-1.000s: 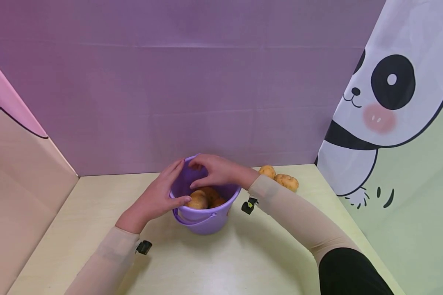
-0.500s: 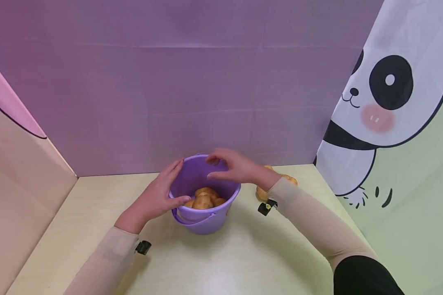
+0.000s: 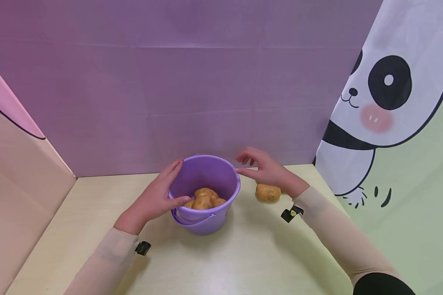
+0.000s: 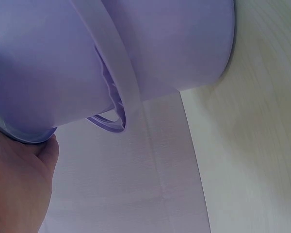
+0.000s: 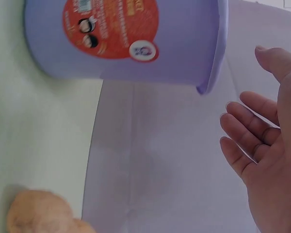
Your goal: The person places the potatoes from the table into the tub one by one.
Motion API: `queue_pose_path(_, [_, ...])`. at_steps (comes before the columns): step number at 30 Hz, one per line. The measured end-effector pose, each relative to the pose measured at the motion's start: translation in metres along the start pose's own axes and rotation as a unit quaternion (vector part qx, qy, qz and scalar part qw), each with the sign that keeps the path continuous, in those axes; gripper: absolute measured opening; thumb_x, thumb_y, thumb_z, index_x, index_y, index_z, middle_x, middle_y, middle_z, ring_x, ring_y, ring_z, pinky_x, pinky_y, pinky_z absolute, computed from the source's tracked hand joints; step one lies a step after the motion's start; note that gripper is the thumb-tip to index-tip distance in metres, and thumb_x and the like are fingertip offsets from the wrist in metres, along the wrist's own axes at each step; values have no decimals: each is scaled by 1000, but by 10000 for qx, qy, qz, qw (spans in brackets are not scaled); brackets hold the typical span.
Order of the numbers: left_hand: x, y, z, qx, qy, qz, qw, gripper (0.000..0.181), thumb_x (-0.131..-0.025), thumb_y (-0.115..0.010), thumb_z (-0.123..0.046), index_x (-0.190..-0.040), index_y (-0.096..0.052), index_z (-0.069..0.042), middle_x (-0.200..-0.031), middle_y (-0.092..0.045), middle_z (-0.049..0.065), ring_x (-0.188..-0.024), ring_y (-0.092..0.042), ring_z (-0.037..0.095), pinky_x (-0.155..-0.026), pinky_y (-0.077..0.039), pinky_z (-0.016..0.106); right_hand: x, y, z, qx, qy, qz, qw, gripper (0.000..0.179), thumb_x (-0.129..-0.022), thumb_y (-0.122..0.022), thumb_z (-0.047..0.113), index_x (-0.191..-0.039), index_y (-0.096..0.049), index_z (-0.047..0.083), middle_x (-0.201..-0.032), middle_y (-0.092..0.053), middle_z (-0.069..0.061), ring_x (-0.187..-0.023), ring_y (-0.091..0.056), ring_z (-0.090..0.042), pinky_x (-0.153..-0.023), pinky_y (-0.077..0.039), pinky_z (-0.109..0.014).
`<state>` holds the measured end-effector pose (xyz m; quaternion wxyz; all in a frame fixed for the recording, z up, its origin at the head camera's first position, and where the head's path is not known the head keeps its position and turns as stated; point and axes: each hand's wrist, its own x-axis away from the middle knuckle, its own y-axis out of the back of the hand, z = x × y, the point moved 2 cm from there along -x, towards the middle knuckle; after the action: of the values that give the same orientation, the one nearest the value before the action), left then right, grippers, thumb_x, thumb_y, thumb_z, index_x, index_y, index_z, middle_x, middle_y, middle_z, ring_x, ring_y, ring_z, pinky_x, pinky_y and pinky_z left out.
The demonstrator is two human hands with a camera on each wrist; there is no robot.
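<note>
A purple bucket (image 3: 204, 221) stands upright on the table with several potatoes (image 3: 202, 201) inside. My left hand (image 3: 156, 200) rests at the bucket's left rim, fingers straight along it and thumb stretched over the front rim. In the left wrist view that hand (image 4: 19, 179) meets the rim, beyond the bucket's handle (image 4: 119, 73). My right hand (image 3: 267, 168) is in the air just right of the bucket, holding nothing, its fingers loosely bent and apart. Below it a potato (image 3: 268, 192) lies on the table; the right wrist covers what lies behind.
The pale wooden table (image 3: 199, 266) ends at a purple backdrop (image 3: 192, 102) close behind the bucket. A panda-printed panel (image 3: 391, 123) borders the right side, a pink and beige panel (image 3: 14, 184) the left. The bucket's right side carries an orange label (image 5: 111, 24).
My right hand has moved out of the bucket's mouth to the right, over the loose potatoes. A potato now sits on top in the bucket. The left hand has stayed at the rim.
</note>
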<state>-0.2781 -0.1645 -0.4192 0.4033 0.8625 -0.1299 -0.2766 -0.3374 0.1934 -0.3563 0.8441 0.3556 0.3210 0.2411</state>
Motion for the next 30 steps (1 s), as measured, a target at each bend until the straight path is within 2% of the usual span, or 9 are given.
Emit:
queue_pose_path(6, [0,0,0,0,22,1,10000,112,-93,-82,-51,-174,-26,2,-181,-22,22,-166,-23,45,-128,-30,69,20,6,-12,-174,-345,-103,9992,31,-100,-84,16,-127,-72,7,-122,-71,-5,-113,-66,-31,-99,-56,-56])
queue_pose_path(10, [1,0,0,32,42,4,10000,112,-93,-82,-52,-174,-25,0,-181,-22,22,-166,-23,45,-128,-30,70,30,7,-20,-68,-426,-135,9990,33,-99,-85,16,-127,-72,7,-123,-72,-6,-114,-65,-28,-101,-56,-59])
queue_pose_path(14, [1,0,0,42,60,-2,10000,112,-93,-82,-52,-174,-25,0,-182,-21,21,-166,-23,45,-128,-29,70,42,8,-28,9,-603,-165,9980,33,-98,-86,18,-126,-72,10,-124,-70,-5,-116,-65,-32,-101,-56,-58])
queue_pose_path(19, [1,1,-2,10,74,-3,10000,111,-93,-82,-51,-174,-25,1,-182,-22,20,-166,-23,45,-128,-29,69,56,8,-40,0,-814,-192,9965,33,-98,-86,20,-127,-72,13,-123,-68,-2,-117,-63,-27,-102,-55,-58])
queue_pose_path(25, [1,1,-2,12,80,10,10000,111,-94,-81,-51,-174,-25,1,-182,-21,20,-166,-23,45,-128,-29,70,68,7,-52,143,-999,-237,9946,38,-97,-89,21,-128,-71,11,-126,-66,-6,-124,-62,-43,-105,-53,-63])
queue_pose_path(30, [1,1,-2,-8,30,-17,10000,111,-93,-82,-50,-173,-26,2,-181,-22,23,-166,-24,46,-128,-30,70,75,5,-57,127,-1006,-264,9945,39,-95,-90,19,-127,-71,8,-129,-65,-20,-123,-62,-48,-104,-53,-67])
